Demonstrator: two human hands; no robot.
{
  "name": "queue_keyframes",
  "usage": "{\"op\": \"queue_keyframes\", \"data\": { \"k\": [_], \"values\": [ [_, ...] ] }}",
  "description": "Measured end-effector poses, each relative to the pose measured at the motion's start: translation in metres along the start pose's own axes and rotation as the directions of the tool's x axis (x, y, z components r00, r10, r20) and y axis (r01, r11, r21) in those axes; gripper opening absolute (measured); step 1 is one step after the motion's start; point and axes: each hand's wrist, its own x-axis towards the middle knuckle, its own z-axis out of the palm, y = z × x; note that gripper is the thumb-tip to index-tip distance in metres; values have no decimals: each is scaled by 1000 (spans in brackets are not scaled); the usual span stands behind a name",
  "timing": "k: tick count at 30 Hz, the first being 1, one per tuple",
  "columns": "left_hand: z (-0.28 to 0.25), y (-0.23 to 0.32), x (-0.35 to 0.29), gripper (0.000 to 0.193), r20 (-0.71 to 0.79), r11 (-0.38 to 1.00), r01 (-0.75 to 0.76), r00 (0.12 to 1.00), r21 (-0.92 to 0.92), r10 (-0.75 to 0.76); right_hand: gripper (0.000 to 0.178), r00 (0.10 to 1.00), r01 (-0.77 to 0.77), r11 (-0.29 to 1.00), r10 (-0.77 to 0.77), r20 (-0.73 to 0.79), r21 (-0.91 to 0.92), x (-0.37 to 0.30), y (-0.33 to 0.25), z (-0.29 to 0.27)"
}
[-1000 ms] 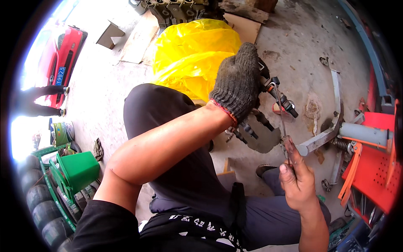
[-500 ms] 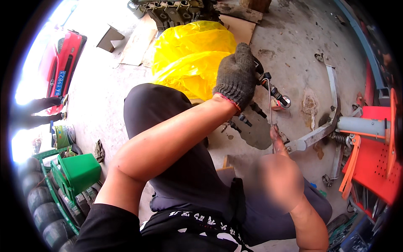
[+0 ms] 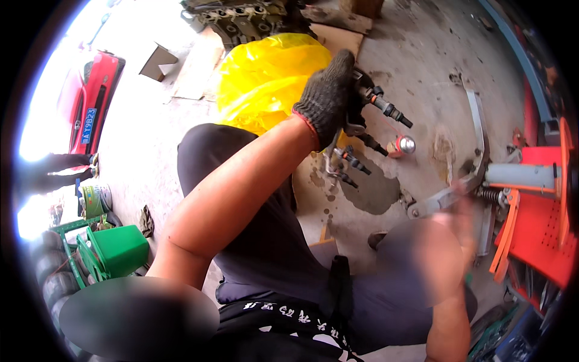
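Note:
My left hand (image 3: 325,93), in a dark knitted glove with a red cuff, is closed round a fuel rail (image 3: 356,128) in front of me. Several black fuel injectors (image 3: 389,110) stick out of it toward the lower right, and the glove hides part of the rail. My bare right hand (image 3: 447,247) is away to the right, above my thigh. Its fingers are smeared by motion, so whether it holds anything does not show. A red drink can (image 3: 400,146) stands on the floor just beyond the injector tips.
A yellow plastic bag (image 3: 259,78) lies behind my left hand, with an engine block (image 3: 241,21) farther back. A dark wet patch (image 3: 377,193) marks the floor. A metal-legged hoist (image 3: 434,202) and red rack (image 3: 537,223) stand right; a green bin (image 3: 120,250) stands left.
My right hand has moved off to the right, away from the injectors, where it held a thin metal rod. My left hand has shifted slightly left and tilted the fuel rail.

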Motion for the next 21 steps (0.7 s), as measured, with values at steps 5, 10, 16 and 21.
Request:
{"op": "queue_keyframes", "data": {
  "k": [5,10,16,21],
  "values": [
    [-9,-5,5,62,325,830,310,931,-464,-166,53,905,238,967,-187,-382,91,27,-53,-7],
    [-10,22,-3,55,374,739,301,925,-602,-72,28,918,179,972,-110,-380,152,37,-60,45],
    [-4,41,-17,36,374,607,204,912,-768,167,18,855,277,913,-376,-356,-298,15,-36,49],
    [8,28,-11,44,408,470,299,900,-831,150,36,935,180,977,-205,-291,-112,43,-30,135]
  ]
}}
